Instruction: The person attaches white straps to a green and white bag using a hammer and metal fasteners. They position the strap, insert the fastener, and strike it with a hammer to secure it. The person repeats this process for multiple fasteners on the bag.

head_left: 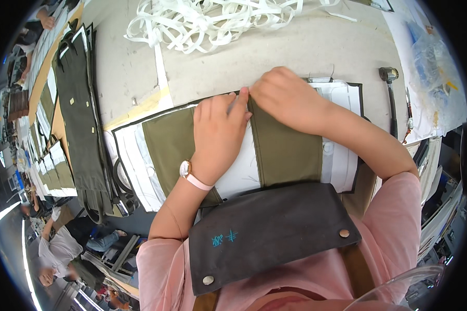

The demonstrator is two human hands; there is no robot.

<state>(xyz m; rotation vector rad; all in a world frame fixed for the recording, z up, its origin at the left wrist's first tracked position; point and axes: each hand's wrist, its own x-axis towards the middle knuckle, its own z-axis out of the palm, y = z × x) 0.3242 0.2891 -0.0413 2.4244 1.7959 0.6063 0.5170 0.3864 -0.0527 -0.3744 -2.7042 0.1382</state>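
A flat fabric panel (288, 150) lies in front of me, with two olive-green sections, white sections between and beside them, and a dark bound edge. My left hand (217, 124) rests on its left green section, fingers stretched toward the far edge and the index fingertip at that edge. Beside it, my right hand (285, 98) is closed at the far edge, near the middle, its fingertips pinching the panel's border. What lies under the right fingers is hidden. A grey sliver shows between the left fingers, too small to name.
A heap of white tape (207, 23) lies at the table's far side. Dark stacked bag pieces (80, 114) with handles stand at the left. To the right are a hammer-like tool (390, 98) and clear plastic bags (430, 62). A dark apron flap (275, 233) hangs against the near edge.
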